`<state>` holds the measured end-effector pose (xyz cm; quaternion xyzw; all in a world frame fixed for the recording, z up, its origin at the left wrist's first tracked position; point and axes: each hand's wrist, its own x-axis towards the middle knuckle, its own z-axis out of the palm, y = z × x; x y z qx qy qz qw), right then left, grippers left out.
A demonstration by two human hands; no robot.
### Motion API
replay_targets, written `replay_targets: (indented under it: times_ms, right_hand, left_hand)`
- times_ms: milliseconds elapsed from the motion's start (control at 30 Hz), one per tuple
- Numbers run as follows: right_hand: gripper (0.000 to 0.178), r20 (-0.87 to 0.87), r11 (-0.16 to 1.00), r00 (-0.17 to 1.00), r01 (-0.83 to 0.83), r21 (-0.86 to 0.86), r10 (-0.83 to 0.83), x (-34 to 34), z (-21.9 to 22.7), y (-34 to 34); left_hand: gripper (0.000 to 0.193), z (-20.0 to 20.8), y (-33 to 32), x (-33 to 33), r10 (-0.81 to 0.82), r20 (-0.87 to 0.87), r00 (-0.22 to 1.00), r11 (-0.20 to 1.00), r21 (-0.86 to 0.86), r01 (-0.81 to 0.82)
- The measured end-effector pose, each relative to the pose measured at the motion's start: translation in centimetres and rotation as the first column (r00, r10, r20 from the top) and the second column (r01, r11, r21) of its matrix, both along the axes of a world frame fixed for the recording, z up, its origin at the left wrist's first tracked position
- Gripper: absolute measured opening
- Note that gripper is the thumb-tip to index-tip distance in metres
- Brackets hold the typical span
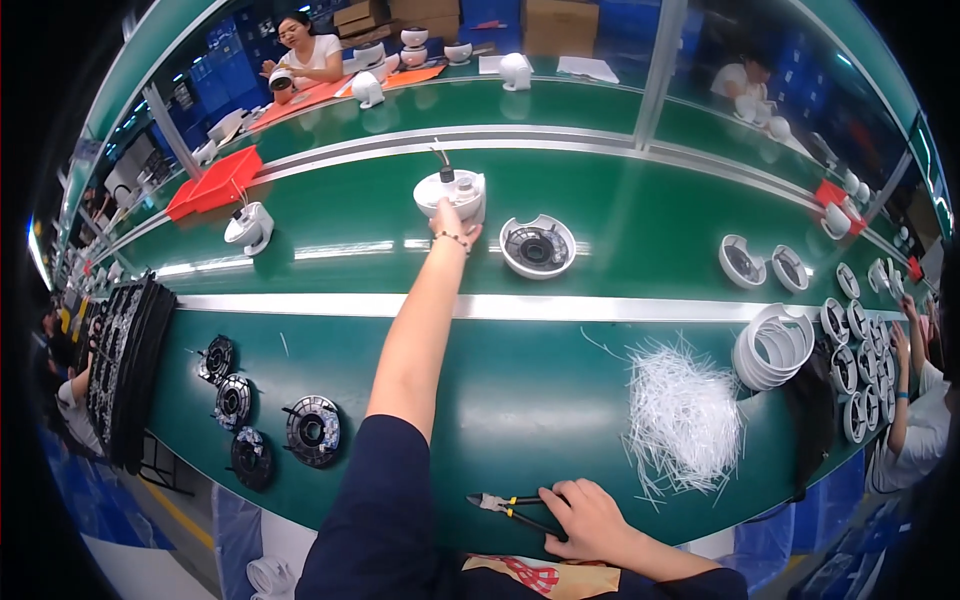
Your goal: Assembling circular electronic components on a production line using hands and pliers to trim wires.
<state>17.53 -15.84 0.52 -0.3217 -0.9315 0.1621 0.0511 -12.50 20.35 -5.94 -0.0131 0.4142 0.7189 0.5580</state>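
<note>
Stretched far forward over the conveyor, my left hand (458, 226) is closed on the near rim of a white rounded housing (477, 205). A black part with wires sticks up out of that housing. Close to the bench's front edge, my right hand (590, 518) is closed over the handles of black-and-yellow diagonal cutters (492, 502); their jaws point left. Just right of the left hand, a white ring-shaped cover (510, 262) with a black round insert lies on the belt. Fingertips of the left hand are partly hidden by the housing.
White plastic strips (684, 425) lie heaped at right, beside stacked white rings (765, 372). Several black round parts (314, 430) sit at left, near a stack of black trays (125, 370). Another white housing (250, 230) rests on the belt. Co-workers sit across and at both sides.
</note>
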Motion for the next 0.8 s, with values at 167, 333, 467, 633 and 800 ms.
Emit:
replay_targets:
  times_ms: [167, 333, 467, 633, 800]
  right_hand:
    - [0.048, -0.298, 0.810, 0.905, 0.079, -0.582, -0.303, 2.0, 0.1, 1.7]
    - [0.073, -0.611, 0.628, 0.580, -0.208, -0.750, -0.539, 5.6, 3.4, 4.2]
    - [0.068, -0.491, 0.951, 0.834, 0.307, 0.033, -0.252, 2.7, 9.6, 8.9]
    - [0.064, -0.314, 0.862, 0.940, 0.266, 0.432, -0.132, -0.1, 10.2, 11.0]
    - [0.067, -0.256, 0.791, 0.947, 0.306, 0.529, -0.195, -1.9, 9.6, 11.0]
  left_hand:
    - [0.040, 0.2, -1.9, 0.3, -0.025, 0.040, 0.999, 0.978, 0.209, 0.016]
    - [0.030, 3.9, -11.5, 2.1, -0.385, -0.208, 0.899, 0.849, 0.304, 0.433]
    - [0.061, 8.0, -20.8, 2.4, -0.497, -0.493, 0.714, 0.795, 0.070, 0.603]
    - [0.065, 8.0, -24.1, 4.7, -0.458, -0.548, 0.700, 0.797, 0.097, 0.596]
    - [0.066, 7.4, -24.9, 5.6, -0.340, -0.642, 0.687, 0.818, 0.158, 0.553]
